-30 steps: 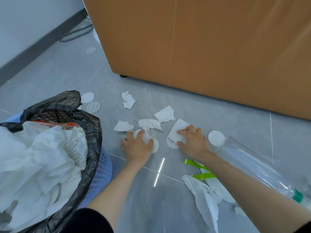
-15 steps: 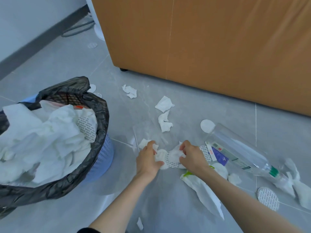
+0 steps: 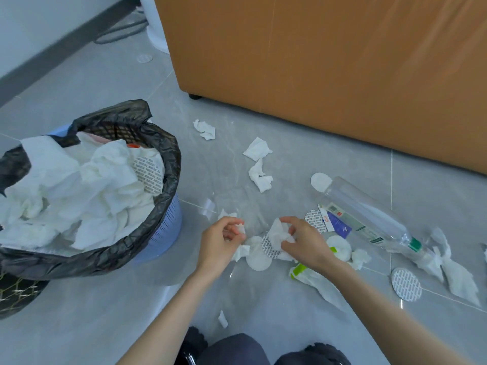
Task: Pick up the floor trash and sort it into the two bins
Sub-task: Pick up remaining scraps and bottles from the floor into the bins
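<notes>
Obs. Your left hand (image 3: 221, 241) pinches a small tissue scrap (image 3: 240, 228) between thumb and fingertips, near the floor (image 3: 105, 299) at centre. Your right hand (image 3: 303, 241), just to its right, has its fingers curled round a crumpled tissue wad (image 3: 278, 233). A printed disc (image 3: 267, 245) lies against the wad's near-left side; whether it is in the grip cannot be told.

Reading. Both hands sit close together over the densest patch of litter, probably so you can gather several paper bits into one handful and make one trip, not many. A white round pad (image 3: 258, 258) lies on the floor between the wrists.

Targets. The lined bin (image 3: 168, 154) stands left of the hands, heaped with tissue, so paper likely goes there. A dark mesh shape (image 3: 18, 293) at the near left edge may be the second bin; uncertain.

Not yet picked up: the clear bottle (image 3: 369, 217) to the right, lying on its side, a green-striped wrapper (image 3: 300, 268) under your right wrist, and loose tissues (image 3: 259, 164) farther out toward the cabinet (image 3: 342, 75).

Risk. The bin is nearly full, so light paper may slide off the heap.
</notes>
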### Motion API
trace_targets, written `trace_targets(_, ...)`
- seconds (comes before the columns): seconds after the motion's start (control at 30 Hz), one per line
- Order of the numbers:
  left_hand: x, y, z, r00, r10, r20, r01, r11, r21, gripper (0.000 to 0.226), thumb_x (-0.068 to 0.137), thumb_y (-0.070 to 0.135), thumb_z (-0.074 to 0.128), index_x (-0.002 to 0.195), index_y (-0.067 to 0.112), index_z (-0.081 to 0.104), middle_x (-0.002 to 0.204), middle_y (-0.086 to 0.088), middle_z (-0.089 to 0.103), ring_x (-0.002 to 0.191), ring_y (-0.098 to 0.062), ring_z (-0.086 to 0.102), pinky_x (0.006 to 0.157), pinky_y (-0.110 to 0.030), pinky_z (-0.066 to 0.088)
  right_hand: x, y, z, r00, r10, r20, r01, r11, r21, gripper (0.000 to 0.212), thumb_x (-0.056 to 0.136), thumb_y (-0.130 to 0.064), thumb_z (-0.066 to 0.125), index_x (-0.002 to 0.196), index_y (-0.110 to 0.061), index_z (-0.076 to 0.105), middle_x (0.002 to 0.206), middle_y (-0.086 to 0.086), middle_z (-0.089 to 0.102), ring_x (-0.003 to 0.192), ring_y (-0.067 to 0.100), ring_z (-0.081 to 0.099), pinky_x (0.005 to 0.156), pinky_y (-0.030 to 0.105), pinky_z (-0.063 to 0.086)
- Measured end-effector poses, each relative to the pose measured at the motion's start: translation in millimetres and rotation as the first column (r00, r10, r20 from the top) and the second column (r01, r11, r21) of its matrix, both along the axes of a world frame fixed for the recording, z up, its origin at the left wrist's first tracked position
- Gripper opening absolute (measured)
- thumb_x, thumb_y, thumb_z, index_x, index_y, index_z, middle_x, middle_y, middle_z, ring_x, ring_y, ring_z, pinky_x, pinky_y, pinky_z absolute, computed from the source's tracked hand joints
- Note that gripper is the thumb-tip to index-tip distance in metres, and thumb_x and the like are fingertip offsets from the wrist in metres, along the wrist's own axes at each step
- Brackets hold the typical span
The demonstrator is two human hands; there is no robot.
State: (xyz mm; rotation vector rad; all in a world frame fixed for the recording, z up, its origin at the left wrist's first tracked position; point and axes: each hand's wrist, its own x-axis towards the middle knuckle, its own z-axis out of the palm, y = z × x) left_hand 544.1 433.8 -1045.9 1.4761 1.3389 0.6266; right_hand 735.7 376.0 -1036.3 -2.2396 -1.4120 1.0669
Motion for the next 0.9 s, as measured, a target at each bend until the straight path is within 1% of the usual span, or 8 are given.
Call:
trace_targets(0.13, -11, 4, 6, 0.978, -0.082, -0.189, 0.101, 0.991, 0.092, 0.036, 0.07, 0.026, 0.08, 0.102, 0.03, 0.063, 0.083, 0.007, 0.049, 0.075, -0.006, 0.05, 0.07, -0.013, 0.038, -15, 0, -12, 0.975, 0.188, 0.117, -0.172, 0.976, -0.133, 0.066, 0.082, -0.021, 0.064, 0.141, -0.024, 0.034, 0.128, 0.009, 0.032, 0.111, 0.032, 0.051, 0.096, 0.034, 0.044)
trace_targets(0.23, -20, 7, 11, 0.895, -0.181, -0.408, 0.275, 0.943, 0.185, 0.076, 0.059, 0.044, 0.083, 0.127, 0.035, 0.049, 0.11, 0.004, 0.037, 0.105, -0.012, 0.035, 0.092, -0.02, 0.033, -21, 3, -14, 0.961, 0.196, 0.196, -0.177, 0.978, -0.114, 0.065, 0.08, -0.023, 0.068, 0.136, -0.024, 0.037, 0.128, 0.009, 0.03, 0.115, 0.032, 0.045, 0.093, 0.036, 0.045)
trace_targets(0.33, -30, 12, 9, 0.64, -0.451, -0.622, 0.539, 0.841, -0.056, 0.124, 0.05, 0.053, 0.085, 0.146, 0.044, 0.007, 0.149, -0.001, -0.001, 0.137, -0.024, 0.002, 0.115, -0.042, 0.017, -19, 8, -12, 0.925, 0.229, 0.303, -0.191, 0.97, -0.149, 0.063, 0.077, -0.03, 0.071, 0.131, -0.02, 0.041, 0.128, 0.007, 0.032, 0.118, 0.029, 0.035, 0.091, 0.037, 0.044)
trace_targets(0.4, -35, 11, 4, 0.437, -0.576, -0.691, 0.63, 0.744, -0.221, 0.136, 0.05, 0.049, 0.086, 0.145, 0.044, -0.012, 0.152, -0.002, -0.026, 0.14, -0.034, -0.021, 0.116, -0.053, 0.005, -18, 9, -12, 0.89, 0.261, 0.374, -0.206, 0.962, -0.18, 0.063, 0.077, -0.037, 0.071, 0.128, -0.016, 0.042, 0.128, 0.007, 0.036, 0.119, 0.028, 0.035, 0.091, 0.038, 0.042)
trace_targets(0.5, -39, 3, -6, 0.288, -0.597, -0.749, 0.699, 0.665, -0.262, 0.138, 0.051, 0.041, 0.087, 0.145, 0.04, -0.015, 0.153, 0.0, -0.026, 0.14, -0.035, -0.021, 0.115, -0.056, 0.002, -15, 8, -11, 0.895, 0.245, 0.373, -0.19, 0.965, -0.178, 0.049, 0.084, -0.036, 0.064, 0.122, -0.012, 0.044, 0.123, 0.008, 0.05, 0.117, 0.029, 0.043, 0.09, 0.036, 0.039)
trace_targets(0.6, -46, -1, -16, 0.407, -0.52, -0.751, 0.727, 0.682, -0.079, 0.116, 0.051, 0.037, 0.083, 0.145, 0.04, 0.015, 0.149, 0.004, 0.01, 0.14, -0.023, 0.008, 0.115, -0.037, 0.016, -6, 7, -3, 0.979, 0.055, 0.196, -0.042, 0.996, -0.073, 0.038, 0.086, -0.028, 0.064, 0.115, -0.01, 0.048, 0.107, 0.011, 0.061, 0.103, 0.029, 0.055, 0.077, 0.033, 0.038)
trace_targets(0.7, -50, 0, -19, 0.545, -0.479, -0.688, 0.69, 0.722, 0.044, 0.084, 0.054, 0.036, 0.08, 0.13, 0.04, 0.044, 0.128, 0.01, 0.037, 0.124, -0.013, 0.031, 0.1, -0.026, 0.029, -5, 8, 6, 0.994, -0.105, -0.036, 0.105, 0.994, 0.007, 0.045, 0.08, -0.023, 0.072, 0.117, -0.011, 0.048, 0.101, 0.002, 0.055, 0.092, 0.02, 0.051, 0.07, 0.024, 0.031)
trace_targets(0.9, -54, -3, -21, 0.638, -0.473, -0.607, 0.629, 0.775, 0.056, 0.043, 0.072, 0.035, 0.074, 0.112, 0.03, 0.058, 0.107, 0.008, 0.049, 0.106, -0.014, 0.043, 0.083, -0.026, 0.033, -40, 5, -4, 0.991, 0.107, -0.083, -0.12, 0.976, -0.181, 0.062, 0.076, -0.024, 0.076, 0.126, -0.011, 0.043, 0.12, 0.01, 0.058, 0.112, 0.025, 0.055, 0.086, 0.028, 0.042)
